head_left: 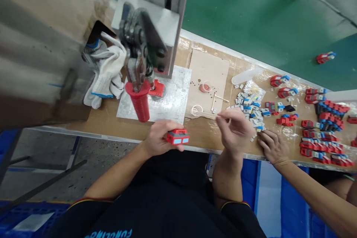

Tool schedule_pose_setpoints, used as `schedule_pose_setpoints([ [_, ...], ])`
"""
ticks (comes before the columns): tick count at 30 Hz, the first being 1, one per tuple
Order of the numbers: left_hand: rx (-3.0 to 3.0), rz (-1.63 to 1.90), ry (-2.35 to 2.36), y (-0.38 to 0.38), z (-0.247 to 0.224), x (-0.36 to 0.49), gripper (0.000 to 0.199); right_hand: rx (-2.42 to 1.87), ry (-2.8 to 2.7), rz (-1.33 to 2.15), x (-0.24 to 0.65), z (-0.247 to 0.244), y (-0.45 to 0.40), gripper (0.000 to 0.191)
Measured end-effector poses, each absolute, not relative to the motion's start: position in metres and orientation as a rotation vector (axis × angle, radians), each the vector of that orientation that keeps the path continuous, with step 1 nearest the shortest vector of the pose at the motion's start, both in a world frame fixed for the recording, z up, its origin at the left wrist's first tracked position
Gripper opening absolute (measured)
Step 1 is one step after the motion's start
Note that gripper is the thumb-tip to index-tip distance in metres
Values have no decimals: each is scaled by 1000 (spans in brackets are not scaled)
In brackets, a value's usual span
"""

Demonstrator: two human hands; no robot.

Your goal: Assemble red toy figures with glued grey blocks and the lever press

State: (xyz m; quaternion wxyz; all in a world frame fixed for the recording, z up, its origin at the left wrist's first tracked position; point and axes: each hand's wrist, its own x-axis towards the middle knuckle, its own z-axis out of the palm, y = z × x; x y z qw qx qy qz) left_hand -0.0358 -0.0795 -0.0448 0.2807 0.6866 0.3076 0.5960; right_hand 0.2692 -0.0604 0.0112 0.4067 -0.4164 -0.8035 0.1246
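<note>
My left hand (160,138) is closed around a red toy car body (177,137) with pale blue windows, held over the front edge of the bench. In my right hand (235,128) a thin cotton swab (209,114) is pinched between thumb and fingertips. Its far end reaches a small clear round dish (196,110) on the cardboard. Just behind stands another small cup (205,87) with something reddish in it. Two more swabs (221,97) lie by that cup.
A metal clamp press with a red handle (138,100) rises at left, beside white gloves (110,65). Small grey, blue and white parts (251,106) are heaped at right, where a co-worker's hand (273,147) rests. Beyond are rows of red toy vehicles (320,145) and a green conveyor-like surface (251,18).
</note>
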Motion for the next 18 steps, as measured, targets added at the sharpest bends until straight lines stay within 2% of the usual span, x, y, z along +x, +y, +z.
schedule_pose_setpoints([
  [3, 1636, 1459, 803, -94, -43, -40, 57, -1155, -1963, 376, 202, -5, -52, 11],
  [6, 1398, 1332, 789, -107, -41, -43, 59, -1217, -1965, 476, 188, -13, -49, 8],
  [10, 1052, 1237, 738, -117, -39, -44, 55, -1276, -1816, 422, 228, -8, -58, 22],
  [14, 801, 1246, 579, -118, -37, -40, 38, -1507, -1606, 107, 270, -12, -63, 11],
  [18, 698, 1210, 508, -116, -33, -32, 27, -1685, -1847, 162, 300, -27, -60, 13],
])
